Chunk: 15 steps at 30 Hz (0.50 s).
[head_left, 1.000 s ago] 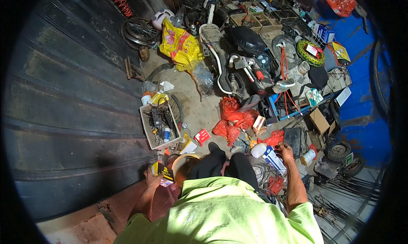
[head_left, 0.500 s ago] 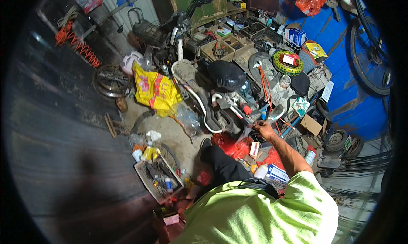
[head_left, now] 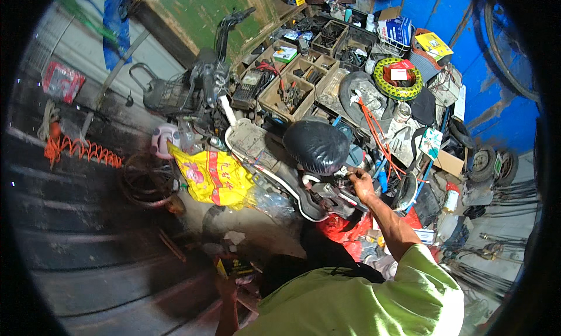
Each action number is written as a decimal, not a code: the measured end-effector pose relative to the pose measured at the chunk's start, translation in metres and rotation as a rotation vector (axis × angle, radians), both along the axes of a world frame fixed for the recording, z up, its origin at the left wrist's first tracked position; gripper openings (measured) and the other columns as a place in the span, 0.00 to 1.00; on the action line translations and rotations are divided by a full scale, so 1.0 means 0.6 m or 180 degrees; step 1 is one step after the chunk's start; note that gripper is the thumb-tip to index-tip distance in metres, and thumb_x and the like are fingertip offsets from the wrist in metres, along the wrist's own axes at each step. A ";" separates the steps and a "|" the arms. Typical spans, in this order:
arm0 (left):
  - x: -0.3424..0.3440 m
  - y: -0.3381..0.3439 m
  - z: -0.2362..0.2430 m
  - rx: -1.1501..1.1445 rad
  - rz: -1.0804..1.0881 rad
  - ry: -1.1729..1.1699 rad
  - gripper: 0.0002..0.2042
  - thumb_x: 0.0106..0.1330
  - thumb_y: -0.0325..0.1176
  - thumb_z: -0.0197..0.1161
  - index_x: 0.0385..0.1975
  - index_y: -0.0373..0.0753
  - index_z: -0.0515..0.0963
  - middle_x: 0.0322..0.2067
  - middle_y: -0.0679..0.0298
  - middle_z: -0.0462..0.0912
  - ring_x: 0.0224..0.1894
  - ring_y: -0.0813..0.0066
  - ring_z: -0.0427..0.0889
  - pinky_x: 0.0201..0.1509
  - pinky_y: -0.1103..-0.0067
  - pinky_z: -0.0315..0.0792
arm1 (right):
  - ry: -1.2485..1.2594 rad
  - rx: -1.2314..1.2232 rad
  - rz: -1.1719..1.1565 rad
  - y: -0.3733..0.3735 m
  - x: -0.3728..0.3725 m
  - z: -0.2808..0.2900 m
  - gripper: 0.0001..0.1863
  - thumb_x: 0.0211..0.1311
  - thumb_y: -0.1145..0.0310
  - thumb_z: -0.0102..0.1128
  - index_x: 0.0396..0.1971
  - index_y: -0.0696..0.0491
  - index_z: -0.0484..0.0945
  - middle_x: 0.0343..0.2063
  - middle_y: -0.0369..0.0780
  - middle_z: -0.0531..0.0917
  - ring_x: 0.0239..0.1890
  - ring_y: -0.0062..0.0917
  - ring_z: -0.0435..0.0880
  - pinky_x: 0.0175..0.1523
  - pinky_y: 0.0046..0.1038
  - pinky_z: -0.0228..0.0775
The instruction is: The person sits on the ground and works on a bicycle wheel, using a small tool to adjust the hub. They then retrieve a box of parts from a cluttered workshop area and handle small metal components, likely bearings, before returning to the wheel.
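My right hand (head_left: 361, 185) is reaching forward to beside the black padded scooter seat (head_left: 315, 146), fingers closed around a small pale metallic piece (head_left: 342, 171); what exactly it is cannot be made out. Under and beside it lie the scooter's white-tubed frame (head_left: 310, 211) and loose dark parts. Low in the view, in shadow, my left hand (head_left: 226, 287) holds a yellow-and-black box (head_left: 234, 268). Red plastic bags (head_left: 342, 231) lie below the scooter, partly hidden by my right arm.
A yellow plastic sack (head_left: 211, 178) lies left of the scooter. Wooden compartment boxes (head_left: 274, 96) of tools, a patterned tire (head_left: 390, 87), orange cables (head_left: 383, 140) and cartons crowd the back and right. An orange coiled hose (head_left: 87, 152) hangs at left; spare wheels (head_left: 484, 163) stand right.
My right hand has moved up and forward from the floor clutter to beside the scooter seat. The view has turned up toward the back, with my left hand and its box showing again.
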State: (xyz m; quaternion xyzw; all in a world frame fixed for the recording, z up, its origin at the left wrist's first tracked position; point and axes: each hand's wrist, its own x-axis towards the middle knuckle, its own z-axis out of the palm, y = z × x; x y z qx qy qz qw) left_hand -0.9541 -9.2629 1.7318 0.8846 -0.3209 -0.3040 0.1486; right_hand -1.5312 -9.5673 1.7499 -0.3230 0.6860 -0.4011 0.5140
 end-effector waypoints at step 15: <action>-0.178 -0.711 0.139 -0.0907 -0.1743 0.1104 0.41 0.57 0.29 0.77 0.70 0.29 0.63 0.59 0.46 0.71 0.63 0.54 0.72 0.69 0.64 0.67 | -0.1963 -0.0285 -0.1475 -0.229 0.053 0.056 0.17 0.69 0.61 0.55 0.53 0.49 0.80 0.27 0.34 0.80 0.20 0.19 0.71 0.22 0.23 0.60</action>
